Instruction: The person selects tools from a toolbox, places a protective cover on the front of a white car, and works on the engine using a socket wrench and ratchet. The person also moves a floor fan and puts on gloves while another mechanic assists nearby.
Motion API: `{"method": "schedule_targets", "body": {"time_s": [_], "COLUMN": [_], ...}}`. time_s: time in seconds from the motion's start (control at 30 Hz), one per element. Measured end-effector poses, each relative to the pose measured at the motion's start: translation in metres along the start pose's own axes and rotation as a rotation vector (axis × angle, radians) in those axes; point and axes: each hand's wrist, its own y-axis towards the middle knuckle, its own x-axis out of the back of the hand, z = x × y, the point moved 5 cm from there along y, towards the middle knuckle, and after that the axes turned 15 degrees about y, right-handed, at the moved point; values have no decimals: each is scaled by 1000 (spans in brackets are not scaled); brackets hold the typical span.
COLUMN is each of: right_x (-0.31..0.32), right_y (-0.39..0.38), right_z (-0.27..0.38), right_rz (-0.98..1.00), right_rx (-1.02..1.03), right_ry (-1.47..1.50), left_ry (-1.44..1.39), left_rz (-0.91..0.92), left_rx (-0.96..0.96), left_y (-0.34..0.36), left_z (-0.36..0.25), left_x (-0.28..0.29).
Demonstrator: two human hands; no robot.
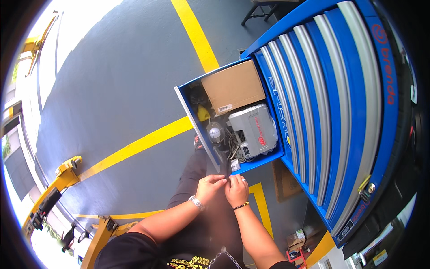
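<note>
We pinch a dark tool [224,167] between left hand [208,186] and right hand [237,190] at the open drawer's [190,112] near edge | grey case [253,130], cardboard box [233,86] behind it | blue tool cabinet [354,103] on grey floor [112,89], yellow lines [139,145].

The tool cabinet [354,103] is glossy blue painted metal with smooth brushed-silver drawer pulls. In its open drawer [188,112], a matt brown cardboard box [233,86] and a grey moulded plastic case [253,130]. The floor [116,89] is matt grey paint with yellow lines.
</note>
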Motion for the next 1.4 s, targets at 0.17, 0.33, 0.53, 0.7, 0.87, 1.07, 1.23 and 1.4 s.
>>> {"method": "schedule_targets", "body": {"time_s": [0.17,0.33,0.53,0.7,0.87,1.07,1.23,1.4], "right_x": [63,124,185,242,275,286,294,315], "right_y": [-24,-58,-112,-157,-225,-331,-494,-657], "right_z": [72,160,202,226,226,148,53,-49], "right_rz": [-70,-39,-246,-513,-697,-907,-1167,-1393], "right_rx": [40,225,252,323,434,108,-371,-347], "right_ry": [33,103,120,101,126,257,306,698], "left_ry": [-209,-106,-39,108,-91,588,787,946], "left_rz": [36,82,541,848,1255,1172,1445,1445], "left_rx": [-123,-76,-255,-393,-150,-46,240,259], "left_y": [-65,-110,-169,-236,-254,-323,-425,-374], "left_z": [-52,-65,-123,-192,-190,-51,114,287], "left_x": [-7,-3,-39,-106,-184,-252,-370,-478]}}
